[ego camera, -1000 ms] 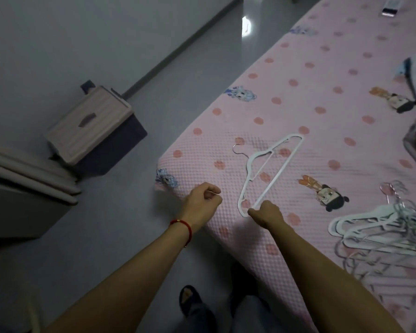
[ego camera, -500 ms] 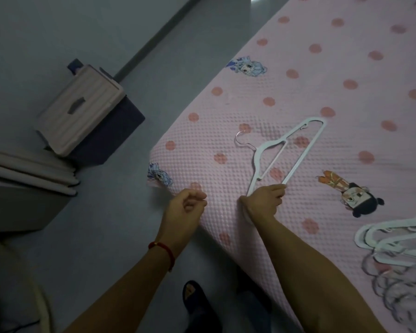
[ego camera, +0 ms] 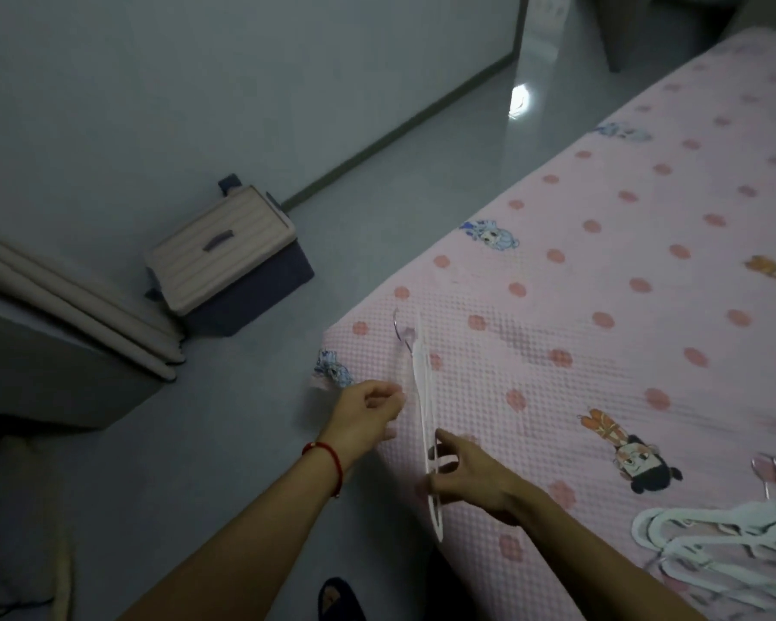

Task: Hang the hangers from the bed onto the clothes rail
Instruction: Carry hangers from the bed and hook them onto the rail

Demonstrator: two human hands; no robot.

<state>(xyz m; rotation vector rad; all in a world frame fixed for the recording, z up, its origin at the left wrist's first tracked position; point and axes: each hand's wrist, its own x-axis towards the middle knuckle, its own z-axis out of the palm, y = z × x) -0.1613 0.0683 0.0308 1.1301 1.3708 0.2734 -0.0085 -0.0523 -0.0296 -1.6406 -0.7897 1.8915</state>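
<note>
The room is dim. A shiny grey floor (ego camera: 422,181) meets a pale wall (ego camera: 198,82). A lidded storage box (ego camera: 229,257) stands against the wall.

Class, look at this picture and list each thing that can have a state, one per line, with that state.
White plastic hanger with metal hook: lifted edge-on at the bed corner, blurred.
Right hand: gripping the hanger's lower end.
Left hand: loosely curled beside the hanger; contact unclear.
Pile of white hangers: lying tangled on the pink dotted bedspread.
Beige-lidded dark storage box: lid closed, on the floor.
</note>
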